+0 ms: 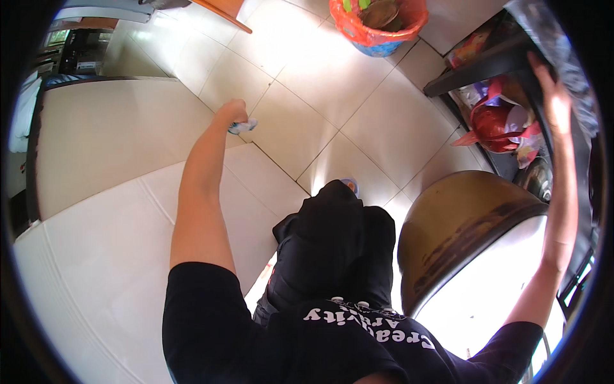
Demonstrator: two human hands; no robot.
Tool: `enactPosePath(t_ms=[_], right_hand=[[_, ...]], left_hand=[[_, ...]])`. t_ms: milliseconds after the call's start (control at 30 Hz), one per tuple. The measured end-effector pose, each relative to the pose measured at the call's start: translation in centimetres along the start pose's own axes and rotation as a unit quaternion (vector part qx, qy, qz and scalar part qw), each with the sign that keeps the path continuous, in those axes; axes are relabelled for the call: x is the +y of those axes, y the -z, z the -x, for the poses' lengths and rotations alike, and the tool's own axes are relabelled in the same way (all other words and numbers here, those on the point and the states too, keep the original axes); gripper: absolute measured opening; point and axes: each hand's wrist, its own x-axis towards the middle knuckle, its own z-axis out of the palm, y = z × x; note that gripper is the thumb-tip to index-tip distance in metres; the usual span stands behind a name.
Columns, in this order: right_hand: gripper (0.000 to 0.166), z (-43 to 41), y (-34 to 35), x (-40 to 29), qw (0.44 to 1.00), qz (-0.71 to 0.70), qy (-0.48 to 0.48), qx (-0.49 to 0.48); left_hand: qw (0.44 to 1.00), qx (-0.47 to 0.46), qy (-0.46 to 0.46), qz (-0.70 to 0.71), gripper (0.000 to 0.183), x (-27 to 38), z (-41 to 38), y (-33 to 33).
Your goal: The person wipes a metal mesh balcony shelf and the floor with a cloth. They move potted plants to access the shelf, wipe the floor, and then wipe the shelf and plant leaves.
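Observation:
My left hand (233, 112) is out to the left over the tiled floor, its fingers closed around a crumpled white and teal piece (244, 126) that looks like cloth or plastic. My right hand (557, 103) reaches far to the right and lies against the dark frame of a shelf (484, 72). Its fingertips are near the clear plastic sheet (551, 29) along the shelf's top. Whether those fingers grip the frame or only rest on it is unclear. Below that hand, a red bag (499, 127) sits on the shelf among colourful packets.
Close to my right leg stands a large round brown vessel (460, 211) with a brightly lit top. A bin (379, 45) with an orange-red liner is ahead on the tiles (336, 96). White panels (110, 230) run along my left. An orange wooden edge (225, 12) shows at the top.

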Motion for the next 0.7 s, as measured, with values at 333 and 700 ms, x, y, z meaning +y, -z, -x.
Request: enactPosePath(t_ms=[333,700], right_hand=[[0.051,-0.9,2.5,-0.7,0.998,0.065,-0.02,0.016],[0.055,33.1,26.1,-14.1,0.877,-0.417,-0.229,-0.073]], left_hand=[[0.814,-0.096,-0.058,0.571,0.01,12.2,16.3,7.1],[0.425,-0.214,-0.281,0.834,0.028,23.4,47.1,9.5]])
